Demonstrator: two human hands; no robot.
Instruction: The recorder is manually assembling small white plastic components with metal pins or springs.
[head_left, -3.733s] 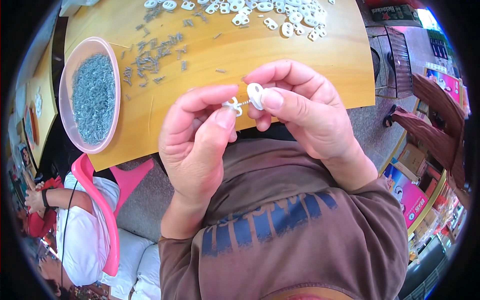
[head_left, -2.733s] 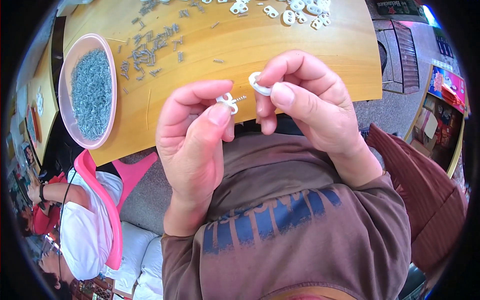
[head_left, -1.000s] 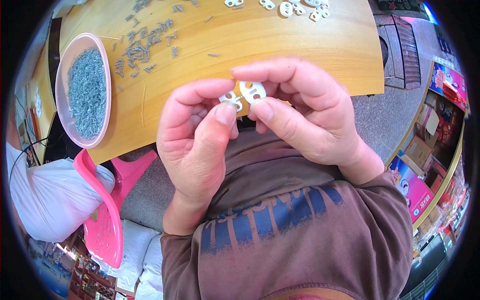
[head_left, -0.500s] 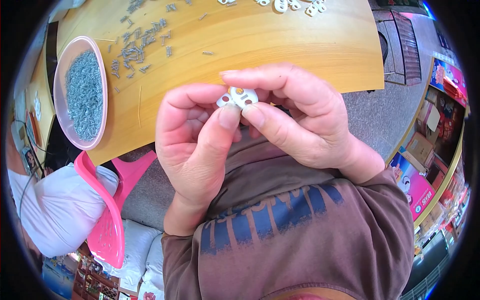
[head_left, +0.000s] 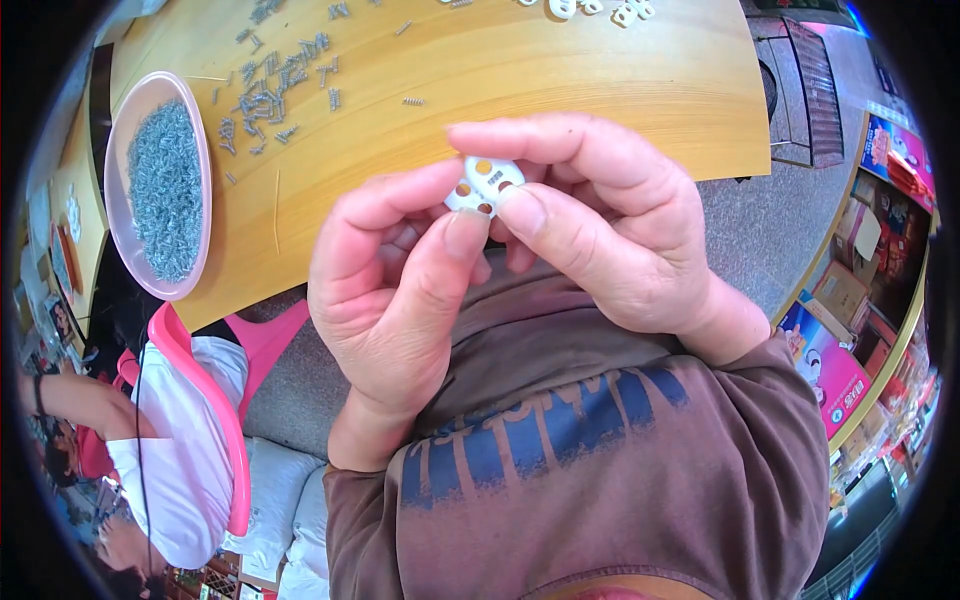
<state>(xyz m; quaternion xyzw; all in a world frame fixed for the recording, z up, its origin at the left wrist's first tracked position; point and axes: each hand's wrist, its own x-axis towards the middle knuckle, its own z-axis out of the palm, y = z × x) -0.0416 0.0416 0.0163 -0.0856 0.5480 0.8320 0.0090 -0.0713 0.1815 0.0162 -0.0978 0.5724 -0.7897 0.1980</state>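
Between my two hands, above the table's near edge, is a small white plastic piece (head_left: 482, 171) with round holes. It looks like two rounded lobes overlapping at an angle; I cannot tell whether they are separate parts. My left hand (head_left: 385, 265) pinches the lower-left lobe between thumb and index finger. The upper-right lobe sits in the grip of my right hand (head_left: 625, 225), its thumb on the front and index finger along the top. My fingertips cover parts of the piece's edges.
Small metal springs (head_left: 265, 100) lie scattered on the wooden table (head_left: 640, 110). A pink oval basin (head_left: 207, 215) full of small metal pieces stands at the left. More white pieces (head_left: 562, 8) lie at the far edge. Beside a pink chair (head_left: 238, 450), a person in white (head_left: 185, 450) sits at left.
The white piece has turned and risen slightly in my fingers; table colour now shows through its holes. My right hand has moved up a little. The person at left has shifted, and an arm shows.
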